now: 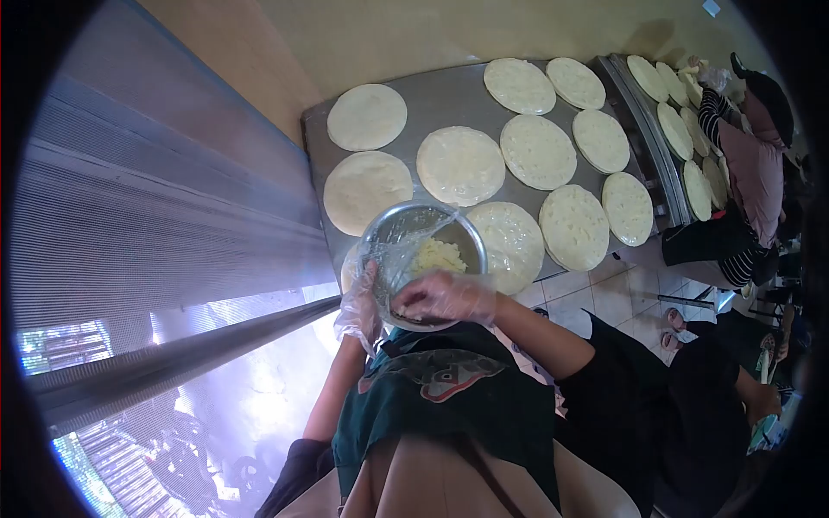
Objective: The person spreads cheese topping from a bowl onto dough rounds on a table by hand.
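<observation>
A round metal bowl (469, 235) is held in front of my body, at the near edge of the griddle. Inside lies a heap of pale yellow shredded food (439, 256), with crumpled clear plastic (401, 250) draped over the bowl's left part. My left hand (366, 298), in a clear plastic glove, grips the bowl's left side. Also gloved, my right hand (440, 298) reaches over the near rim with its fingers drawn together low in the bowl; what they hold is hidden. Just beyond the bowl are flat dough rounds (368, 192).
Several more dough rounds (538, 152) lie on the metal griddle (414, 104). A second griddle with rounds (675, 129) adjoins it on the right, where a person (753, 164) works. Another person (734, 380) is close on my right. A mesh screen (173, 216) borders my left.
</observation>
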